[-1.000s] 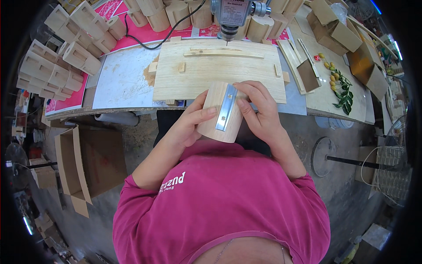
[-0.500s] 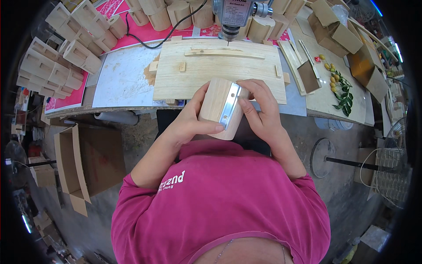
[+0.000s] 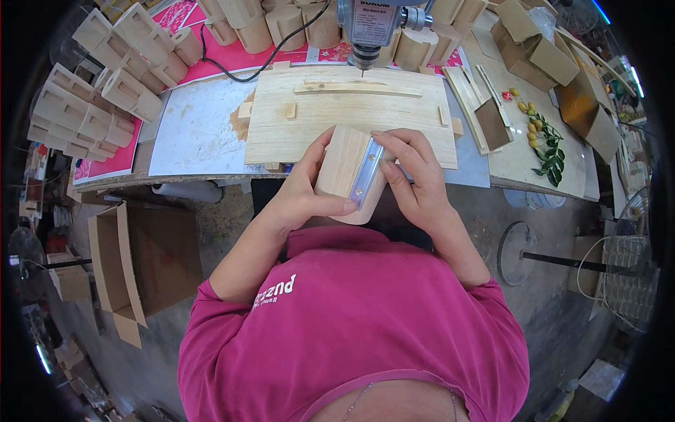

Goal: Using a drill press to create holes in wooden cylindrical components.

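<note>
Between my hands, above the near edge of the bench, I hold a rounded wooden block (image 3: 343,165). A shiny metal strip (image 3: 366,174) with two holes lies lengthwise along the block's face. My left hand (image 3: 302,188) is wrapped round the block's left side, its thumb pressing the strip's lower end. At the upper right, my right hand (image 3: 415,169) grips the block, with fingers at the strip's top end and the thumb beside it. The block is tilted, its top leaning to the right; its underside is hidden.
A bench drill (image 3: 369,35) stands behind a wooden board (image 3: 274,133) with a fence strip (image 3: 358,89) on it. Similar wooden blocks (image 3: 133,95) are stacked at the left and back. Fruit with leaves (image 3: 552,155) lies right. A cardboard box (image 3: 162,260) sits lower left.
The block and both hands have shifted very slightly left. The right fingers have moved a little along the strip's top end; the grip is otherwise the same.
</note>
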Available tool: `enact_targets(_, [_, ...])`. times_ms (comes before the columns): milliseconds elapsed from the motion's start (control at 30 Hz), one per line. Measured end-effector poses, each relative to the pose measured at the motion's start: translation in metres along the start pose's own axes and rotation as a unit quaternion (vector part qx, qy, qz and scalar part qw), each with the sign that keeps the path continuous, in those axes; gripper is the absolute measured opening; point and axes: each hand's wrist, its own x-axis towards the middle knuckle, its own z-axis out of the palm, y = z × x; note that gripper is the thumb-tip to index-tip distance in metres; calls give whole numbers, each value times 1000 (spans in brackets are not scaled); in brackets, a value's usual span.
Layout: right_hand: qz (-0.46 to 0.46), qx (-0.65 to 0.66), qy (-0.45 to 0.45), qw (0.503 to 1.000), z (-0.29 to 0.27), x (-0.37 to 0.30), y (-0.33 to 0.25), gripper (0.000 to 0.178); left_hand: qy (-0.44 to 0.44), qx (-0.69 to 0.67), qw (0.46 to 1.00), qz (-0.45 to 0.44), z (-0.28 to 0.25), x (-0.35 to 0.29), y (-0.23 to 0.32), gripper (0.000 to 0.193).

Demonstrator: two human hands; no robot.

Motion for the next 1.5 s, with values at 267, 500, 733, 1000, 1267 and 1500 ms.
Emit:
enact_targets(267, [22,10,2,1000,4,-5,-2,37,38,29,998,28,3,3,-7,110])
enact_targets(500, [-27,-41,41,998,1,-8,-4,35,46,2,999,29,1,2,-14,112])
enact_targets(733, [-125,168,107,972,-8,-8,-10,35,27,-83,996,3,-4,1,-17,107])
enact_targets(1000, [153,216,468,843,-106,-18,42,20,41,-155,986,-38,-19,-4,-33,70])
enact_targets(1267, [274,183,628,705,-162,-101,142,14,22,-259,963,-68,-37,-10,-41,74])
enact_targets(1500, [378,31,607,698,-171,-105,192,13,20,-239,969,-64,-46,-13,-50,76])
